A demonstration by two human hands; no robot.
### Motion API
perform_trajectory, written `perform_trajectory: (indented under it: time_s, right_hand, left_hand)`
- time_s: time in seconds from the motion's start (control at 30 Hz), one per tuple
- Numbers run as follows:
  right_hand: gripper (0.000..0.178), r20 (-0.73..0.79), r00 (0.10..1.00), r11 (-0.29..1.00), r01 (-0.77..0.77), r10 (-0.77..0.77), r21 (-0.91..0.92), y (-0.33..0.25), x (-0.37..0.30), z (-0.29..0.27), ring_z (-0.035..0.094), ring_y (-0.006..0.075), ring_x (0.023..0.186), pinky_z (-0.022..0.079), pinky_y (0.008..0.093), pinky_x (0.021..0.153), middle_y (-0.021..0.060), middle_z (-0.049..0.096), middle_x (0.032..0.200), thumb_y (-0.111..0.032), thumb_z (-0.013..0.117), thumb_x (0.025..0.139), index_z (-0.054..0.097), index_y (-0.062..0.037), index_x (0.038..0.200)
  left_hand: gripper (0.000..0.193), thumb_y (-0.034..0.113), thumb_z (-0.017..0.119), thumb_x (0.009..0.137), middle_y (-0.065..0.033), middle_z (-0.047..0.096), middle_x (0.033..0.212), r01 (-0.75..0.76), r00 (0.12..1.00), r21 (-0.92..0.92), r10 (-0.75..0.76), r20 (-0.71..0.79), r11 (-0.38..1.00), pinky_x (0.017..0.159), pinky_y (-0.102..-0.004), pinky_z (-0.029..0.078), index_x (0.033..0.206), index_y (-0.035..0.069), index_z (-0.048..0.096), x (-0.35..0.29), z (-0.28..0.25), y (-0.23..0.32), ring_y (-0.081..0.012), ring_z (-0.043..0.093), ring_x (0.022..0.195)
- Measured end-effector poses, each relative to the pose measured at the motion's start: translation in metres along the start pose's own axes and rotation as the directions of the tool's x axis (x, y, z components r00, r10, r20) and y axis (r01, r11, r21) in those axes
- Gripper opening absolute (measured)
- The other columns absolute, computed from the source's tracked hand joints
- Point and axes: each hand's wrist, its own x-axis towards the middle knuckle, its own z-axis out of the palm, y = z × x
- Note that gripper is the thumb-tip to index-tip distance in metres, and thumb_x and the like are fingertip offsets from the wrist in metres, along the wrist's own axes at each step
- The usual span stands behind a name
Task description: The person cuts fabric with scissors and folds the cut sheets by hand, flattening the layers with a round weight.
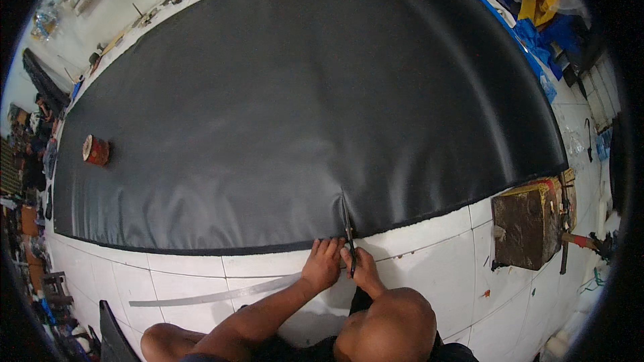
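The right hand (pixel 365 265) is closing its fingers around black scissors (pixel 349 234) biting into the near edge of the black sheet (pixel 302 107) at twelve o'clock. The left hand (pixel 322 263) is pressing flat there, likely keeping the sheet taut. The blades are hard to make out against the sheet on the white tiled floor (pixel 416 255).

A large black leatherette sheet (pixel 302 94) lies flat across most of the frame, its near edge slit at lower centre. Black scissors (pixel 349 238) stand upright in that slit, blades pointing up-frame into the cut.
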Motion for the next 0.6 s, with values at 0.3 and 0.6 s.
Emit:
perform_trajectory:
  time_s: [0.3, 0.6]
  right_hand:
    - [0.049, -0.008, 0.999, 0.998, 0.050, -0.051, -0.048, -0.033, 0.012, -0.003, 0.051, 0.0121, 0.048, 0.040, 0.0277, 0.046, 0.0003, 0.049, 0.055, -0.049, 0.062, 0.092, 0.053, -0.0058, 0.074]
    - [0.054, -0.005, 1.000, 1.000, -0.010, 0.010, -0.021, -0.038, 0.068, 0.007, 0.057, 0.0198, 0.056, 0.045, 0.0364, 0.056, 0.0087, 0.056, 0.059, -0.053, 0.061, 0.091, 0.057, -0.0014, 0.075]
  left_hand:
    - [0.068, 0.020, 0.062, 0.080, -0.0169, 0.042, 0.135, 0.009, 1.000, 0.010, -0.009, 0.004, 1.000, 0.113, -0.0510, 0.028, 0.141, -0.001, 0.039, 0.001, -0.005, -0.003, -0.0332, 0.039, 0.128]
    - [0.067, 0.018, 0.066, 0.075, -0.0198, 0.041, 0.135, -0.011, 1.000, 0.072, 0.009, 0.028, 0.997, 0.114, -0.0520, 0.027, 0.134, -0.005, 0.044, -0.002, -0.002, -0.003, -0.0369, 0.037, 0.130]
